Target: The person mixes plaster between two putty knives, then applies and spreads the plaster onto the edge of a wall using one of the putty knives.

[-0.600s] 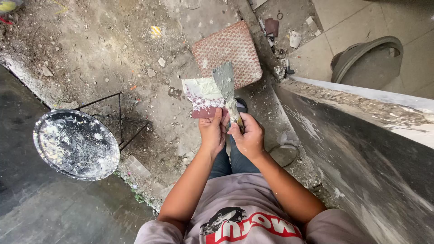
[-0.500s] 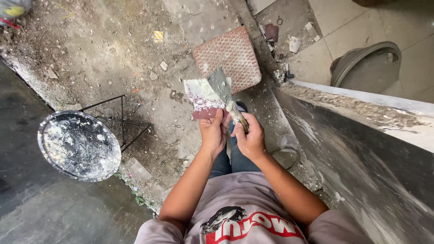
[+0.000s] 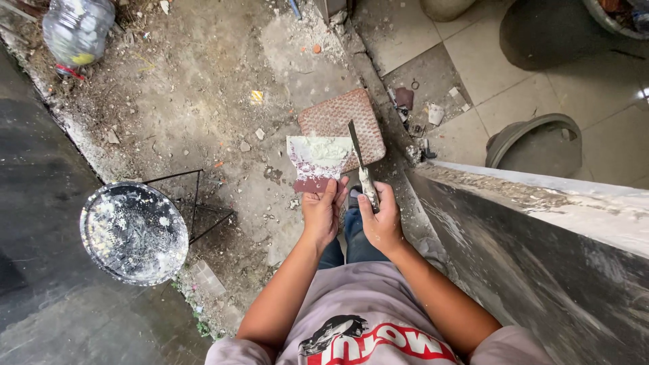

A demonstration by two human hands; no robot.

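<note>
1. Our left hand (image 3: 323,211) grips a wide scraper (image 3: 318,162) by its dark red base, blade flat and face up so the white putty (image 3: 323,150) stays on it
2. Our right hand (image 3: 380,220) closes around the handle of a narrow putty knife (image 3: 360,169), blade edge-on, pointing to 12 o'clock just beside the scraper's right edge, seemingly placed to draw putty off it
3. At 9 o'clock, well apart, a round pan (image 3: 134,233) smeared with white rests on a black wire stand (image 3: 196,203)
4. A reddish textured slab (image 3: 341,122) lies on the dirt beyond the tools
5. A grey wall (image 3: 541,250) runs at 3 o'clock
</note>
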